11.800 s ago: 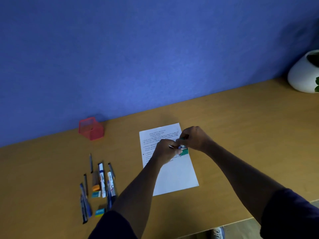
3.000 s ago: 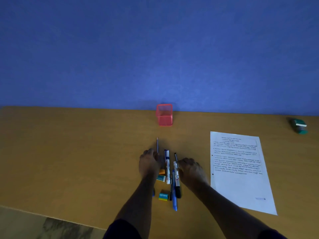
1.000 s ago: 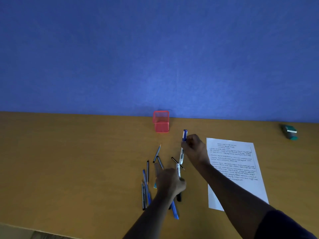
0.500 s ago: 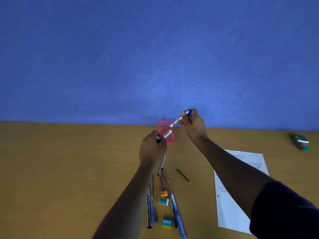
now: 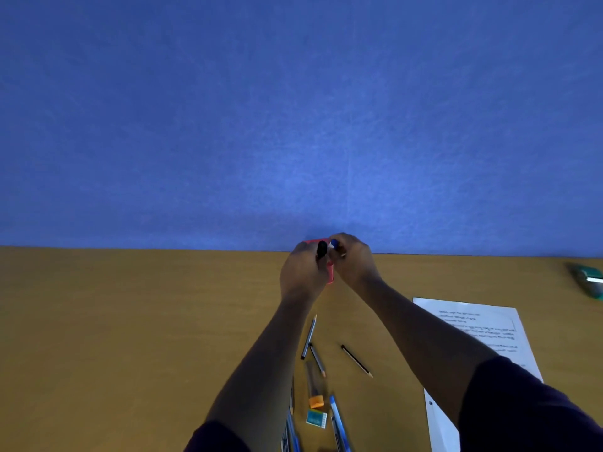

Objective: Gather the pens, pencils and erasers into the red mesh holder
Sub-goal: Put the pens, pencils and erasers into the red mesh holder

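The red mesh holder (image 5: 331, 272) stands at the back of the desk against the blue wall, mostly hidden behind both hands. My left hand (image 5: 301, 272) grips a black-capped marker (image 5: 321, 249) upright at the holder. My right hand (image 5: 354, 261) holds a blue-capped marker (image 5: 333, 244) just beside it. On the desk nearer to me lie a grey pencil (image 5: 309, 336), a shorter pencil (image 5: 317, 360), a thin black pencil (image 5: 356, 360), an orange eraser (image 5: 316, 401), a teal eraser (image 5: 316, 419) and several blue pens (image 5: 337, 422).
A printed white sheet (image 5: 479, 340) lies on the desk (image 5: 130, 321) to the right, partly under my right forearm. A green stapler-like object (image 5: 587, 280) sits at the far right edge. The blue wall (image 5: 293, 125) rises directly behind the holder.
Both hands have moved forward with their markers and closed in on the red holder, now covering it. The view has tilted upward.
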`<state>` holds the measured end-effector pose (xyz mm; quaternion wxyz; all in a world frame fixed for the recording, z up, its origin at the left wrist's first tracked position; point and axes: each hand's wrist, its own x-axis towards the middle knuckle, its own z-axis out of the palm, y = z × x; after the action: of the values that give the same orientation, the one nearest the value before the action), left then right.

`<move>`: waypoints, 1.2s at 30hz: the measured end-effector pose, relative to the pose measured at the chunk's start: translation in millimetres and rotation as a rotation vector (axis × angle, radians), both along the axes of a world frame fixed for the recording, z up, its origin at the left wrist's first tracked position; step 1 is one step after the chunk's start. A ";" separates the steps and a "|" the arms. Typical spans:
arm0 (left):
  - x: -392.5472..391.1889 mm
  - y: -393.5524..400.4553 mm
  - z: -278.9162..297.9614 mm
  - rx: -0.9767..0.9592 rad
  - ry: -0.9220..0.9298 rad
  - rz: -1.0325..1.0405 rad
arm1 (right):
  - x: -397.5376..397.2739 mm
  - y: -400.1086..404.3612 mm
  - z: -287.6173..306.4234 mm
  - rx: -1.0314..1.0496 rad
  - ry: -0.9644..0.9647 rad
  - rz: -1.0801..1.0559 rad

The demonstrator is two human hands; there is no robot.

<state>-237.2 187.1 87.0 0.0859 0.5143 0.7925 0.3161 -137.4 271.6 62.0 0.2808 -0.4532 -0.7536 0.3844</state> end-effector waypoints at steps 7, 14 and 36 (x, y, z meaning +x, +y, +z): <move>-1.7 6.2 5.9 0.159 0.115 0.032 | -0.3 3.9 -10.3 0.013 0.035 -0.049; -4.7 8.4 4.1 0.297 0.079 0.057 | -1.7 2.5 -15.3 0.015 -0.011 -0.033; -7.9 9.0 -27.8 -0.125 0.163 -0.006 | 2.1 0.4 -17.5 0.108 -0.105 0.037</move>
<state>-245.1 196.2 59.1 0.0542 0.5343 0.8136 0.2229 -135.3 272.0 44.5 0.2579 -0.4426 -0.7953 0.3241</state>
